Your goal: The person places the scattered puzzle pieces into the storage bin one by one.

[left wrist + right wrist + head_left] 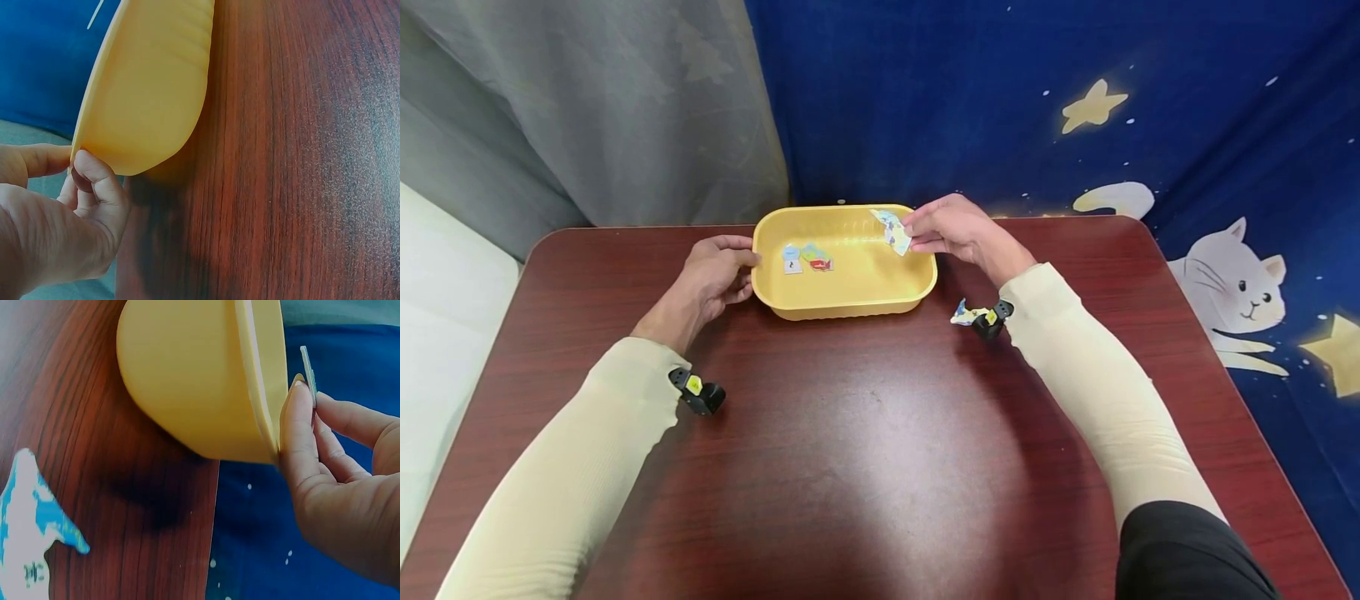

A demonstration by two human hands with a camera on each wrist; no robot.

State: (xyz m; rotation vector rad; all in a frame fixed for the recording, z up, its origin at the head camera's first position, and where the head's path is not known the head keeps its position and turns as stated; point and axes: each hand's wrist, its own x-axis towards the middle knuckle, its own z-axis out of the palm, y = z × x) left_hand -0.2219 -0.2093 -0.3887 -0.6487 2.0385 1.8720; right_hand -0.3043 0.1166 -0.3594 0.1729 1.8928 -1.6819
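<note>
A yellow oval plastic basin (pixel 857 287) sits near the table's far edge. My left hand (pixel 707 275) holds its left rim, thumb and fingers pinching the wall in the left wrist view. Above the basin's right end, my right hand (pixel 958 229) pinches a flat printed cutout (pixel 892 232) in white, blue and yellow; the right wrist view shows this cutout (pixel 308 369) nearly edge-on. Inside the basin lie a small blue-and-white cutout (pixel 792 260) and a green-and-red cutout (pixel 818 258) side by side. A blue-and-white dolphin-shaped cutout (pixel 25 531) rests on the table under my right wrist.
The dark red wooden table (pixel 820 467) has rounded far corners. Behind it hang a grey curtain (pixel 647 108) and a blue curtain (pixel 925 100) printed with stars and a cat. A white surface (pixel 445 333) stands at the left.
</note>
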